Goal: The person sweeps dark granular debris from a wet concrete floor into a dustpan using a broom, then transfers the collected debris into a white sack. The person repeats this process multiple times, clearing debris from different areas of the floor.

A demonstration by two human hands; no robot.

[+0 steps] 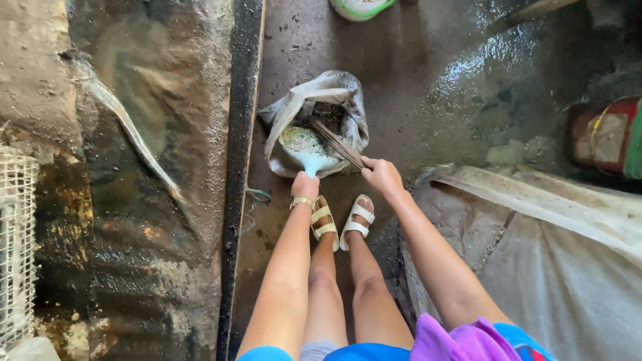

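A wet, grimy concrete floor (414,87) fills the view, and on it an open grey sack (334,90) slumps with its mouth spread wide, so debris can drop in. Over that mouth the left hand (305,185) grips a pale blue dustpan (309,152), fingers closed round its handle, tilting what looks like sweepings inward. The right hand (381,175) clasps a thin stick broom (338,142), fingers curled shut, bristles angled into the pan.

floor (414,80) beyond bag (334,90): open | left: black rail (242,134) | right: tarp (555,267)
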